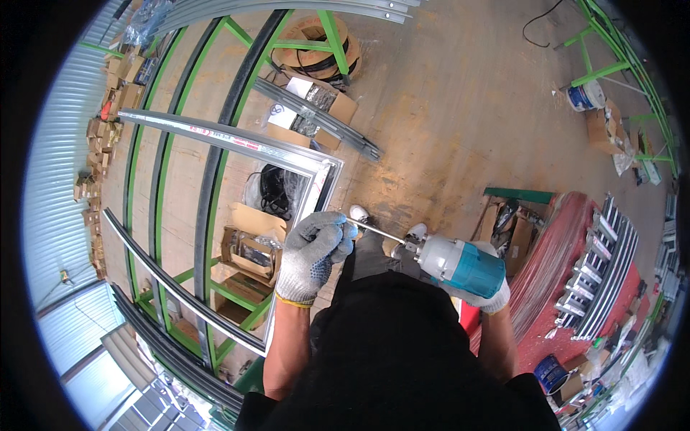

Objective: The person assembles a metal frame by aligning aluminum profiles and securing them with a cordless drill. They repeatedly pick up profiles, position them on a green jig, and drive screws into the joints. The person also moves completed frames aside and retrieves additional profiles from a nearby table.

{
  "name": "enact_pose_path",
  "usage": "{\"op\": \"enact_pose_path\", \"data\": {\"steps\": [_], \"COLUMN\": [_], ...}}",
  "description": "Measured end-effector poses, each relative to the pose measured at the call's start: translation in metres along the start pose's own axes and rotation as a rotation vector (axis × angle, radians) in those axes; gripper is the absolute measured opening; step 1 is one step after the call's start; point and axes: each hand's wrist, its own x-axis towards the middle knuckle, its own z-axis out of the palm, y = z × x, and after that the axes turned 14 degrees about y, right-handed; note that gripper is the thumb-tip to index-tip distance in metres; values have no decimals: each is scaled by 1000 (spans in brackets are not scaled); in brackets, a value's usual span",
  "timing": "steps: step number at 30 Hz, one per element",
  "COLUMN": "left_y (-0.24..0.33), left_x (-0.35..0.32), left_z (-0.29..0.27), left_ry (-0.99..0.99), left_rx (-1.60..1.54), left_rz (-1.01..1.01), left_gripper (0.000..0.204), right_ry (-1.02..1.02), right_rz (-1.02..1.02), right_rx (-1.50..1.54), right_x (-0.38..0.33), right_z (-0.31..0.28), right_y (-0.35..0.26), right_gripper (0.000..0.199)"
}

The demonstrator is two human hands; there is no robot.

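Observation:
My right hand (494, 300), in a pale work glove, grips a teal and grey power drill (472, 270) whose body hides most of the fingers. From the chuck a long thin metal bit (379, 231) points left, its tip meeting my left hand (310, 257). That hand wears a grey glove with blue dotted grips, fingertips pinched together at the bit's end; whatever small thing they hold cannot be made out. Just left of it lies a corner of a pale window-like metal frame (320, 172), resting on a green rack (188, 85) with black padded bars.
Under the rack stand open cardboard boxes (251, 248) and a cable reel (316, 50). To the right, a red-topped table (528, 334) carries stacked metal profiles (607, 269). Buckets (586, 95) and green stands (611, 70) are farther right. My shoes (359, 213) show below my hands.

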Motion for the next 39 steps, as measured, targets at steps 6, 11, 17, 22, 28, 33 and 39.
{"op": "enact_pose_path", "data": {"steps": [6,11,17,22,28,33,39], "left_y": [-2,26,48,26,34,58,40], "left_x": [-8,-19,-21,-20,6,68,133], "left_z": [-3,-9,-8,13,14,1,-5], "left_ry": [33,81,-41,130,321,671,308], "left_rx": [57,459,662,500,550,862,371], "left_rz": [-4,-59,-166,-88,54,261,-79], "left_gripper": [23,21,22,25,33,44,43], "right_ry": [-4,-132,-227,-58,134,77,96], "right_rz": [275,370,499,521,441,920,819], "right_rx": [343,468,586,517,373,686,639], "right_x": [-11,-15,-25,-38,-52,-55,-41], "right_z": [6,0,6,24,78,126,150], "right_y": [1,11,27,23,21,16,10], "right_gripper": [45,53,61,46,37,46,41]}}
